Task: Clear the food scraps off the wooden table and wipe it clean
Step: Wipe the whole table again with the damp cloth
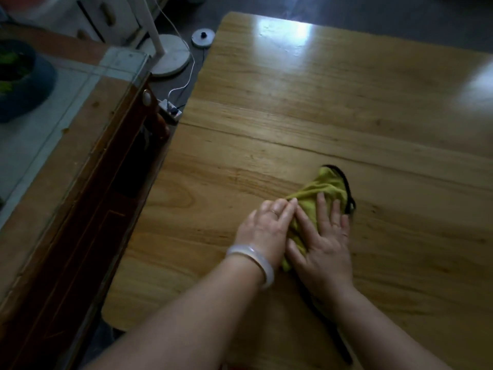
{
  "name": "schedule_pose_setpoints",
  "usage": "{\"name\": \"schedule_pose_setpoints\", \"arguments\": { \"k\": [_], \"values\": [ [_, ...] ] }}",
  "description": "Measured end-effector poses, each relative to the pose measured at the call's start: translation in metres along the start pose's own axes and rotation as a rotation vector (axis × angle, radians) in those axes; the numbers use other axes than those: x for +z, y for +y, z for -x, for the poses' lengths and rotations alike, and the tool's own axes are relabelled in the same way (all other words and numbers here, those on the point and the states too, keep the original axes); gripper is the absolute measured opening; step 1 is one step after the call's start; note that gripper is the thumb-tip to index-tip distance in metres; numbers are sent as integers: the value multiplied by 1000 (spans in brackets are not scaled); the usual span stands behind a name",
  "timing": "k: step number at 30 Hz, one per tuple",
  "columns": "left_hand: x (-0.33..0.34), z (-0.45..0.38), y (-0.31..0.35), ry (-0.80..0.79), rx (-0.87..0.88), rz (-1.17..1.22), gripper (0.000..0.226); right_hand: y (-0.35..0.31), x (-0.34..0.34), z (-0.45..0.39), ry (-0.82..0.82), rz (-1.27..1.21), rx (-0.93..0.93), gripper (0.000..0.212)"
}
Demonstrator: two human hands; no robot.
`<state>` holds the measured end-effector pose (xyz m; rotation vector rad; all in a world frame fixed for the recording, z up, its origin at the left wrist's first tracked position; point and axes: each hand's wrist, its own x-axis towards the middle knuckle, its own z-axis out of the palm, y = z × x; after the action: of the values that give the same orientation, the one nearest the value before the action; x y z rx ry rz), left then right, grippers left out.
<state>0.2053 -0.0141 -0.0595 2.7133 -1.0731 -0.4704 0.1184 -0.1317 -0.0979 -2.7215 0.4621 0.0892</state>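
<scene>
Wooden table: bare plank top, no scraps visible in this view. Yellow-green cloth: bunched, lying under both hands, its long axis running away and rightward. Left hand: fingers straight, resting on the cloth's near-left edge. Right hand: fingers spread flat, pressing the cloth's middle; likely the wiping hand.
</scene>
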Motion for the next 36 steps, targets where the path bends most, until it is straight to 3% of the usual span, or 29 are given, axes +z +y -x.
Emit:
{"name": "schedule_pose_setpoints", "arguments": {
  "k": [5, 10, 15, 16, 18, 20, 25, 30, 33, 36],
  "values": [
    [-20, -6, -49, 43, -179, -131, 66, -49, 3, -50, -122, 21, -128, 73],
    [-14, 41, -72, 55, -348, -197, 68, -80, 13, -43, -265, 11, -388, 72],
    [21, 95, -53, 143, -302, -176, 72, -63, 13, 7, -362, 12, -626, 69],
    [25, 102, -43, 164, -259, -159, 64, -53, 12, 19, -368, 4, -629, 67],
    [32, 107, -18, 201, -181, -136, 48, -25, 10, 43, -302, 8, -613, 66],
    [41, 105, 10, 169, -117, -81, 53, 7, 5, 66, -156, 14, -585, 67],
    [47, 78, 71, 154, 84, 103, 53, 96, -19, 94, 41, 8, -355, 67],
    [38, 64, 96, 152, 154, 149, 47, 172, -38, 114, 183, -14, 121, 68],
    [34, 75, 86, 127, 153, 133, 45, 181, -39, 121, 241, -15, 417, 74],
    [31, 86, 69, 36, 73, 126, 62, 161, -29, 123, 302, -33, 625, 74]
  ]
}}
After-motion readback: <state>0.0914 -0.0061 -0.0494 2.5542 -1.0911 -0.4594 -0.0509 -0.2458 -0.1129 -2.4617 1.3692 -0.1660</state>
